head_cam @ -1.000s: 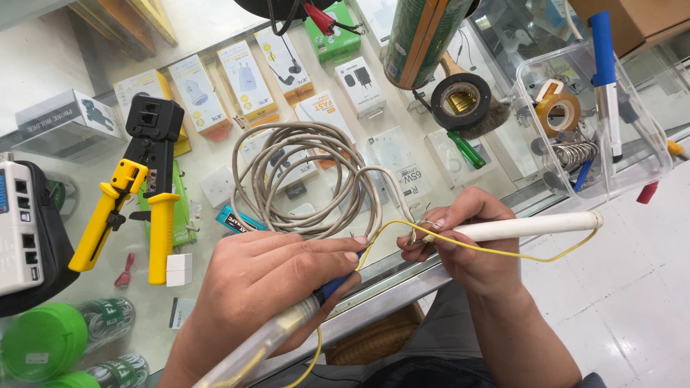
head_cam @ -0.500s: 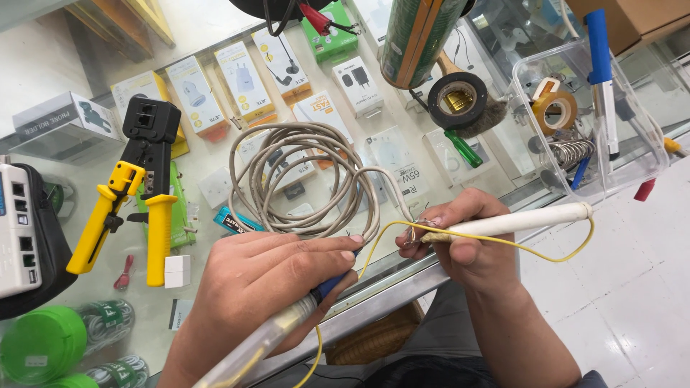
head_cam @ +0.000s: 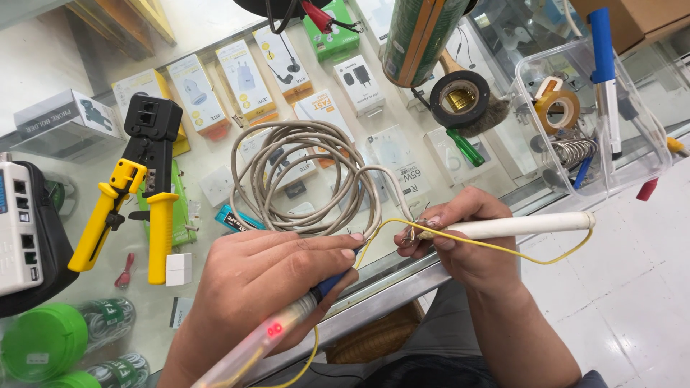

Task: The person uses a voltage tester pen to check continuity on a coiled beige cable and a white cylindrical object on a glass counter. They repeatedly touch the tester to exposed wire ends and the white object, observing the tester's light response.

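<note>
Closed around a translucent pen-shaped tool (head_cam: 287, 323), the left hand (head_cam: 266, 287) holds a pencil-style grip; a red indicator glows in the tool body, and its blue tip points toward the wire ends. The right hand (head_cam: 467, 237) has its grip pinched shut on a white sleeve (head_cam: 525, 226) and on the bared strands (head_cam: 410, 233) at the cable end; a thin yellow wire (head_cam: 532, 251) loops out from the pinch and runs back under the left hand. Compared with one second ago, both hands sit nearly unchanged and the tip has stayed close to the strands; the work is judged to remain at the contact point, held just above the near edge of the glass bench (head_cam: 215, 183). Beyond the hands lies a coiled grey cable (head_cam: 302, 179); a yellow-handled crimping tool (head_cam: 129, 201) rests well to the left; a clear plastic bin (head_cam: 632, 129) stands to the right.
</note>
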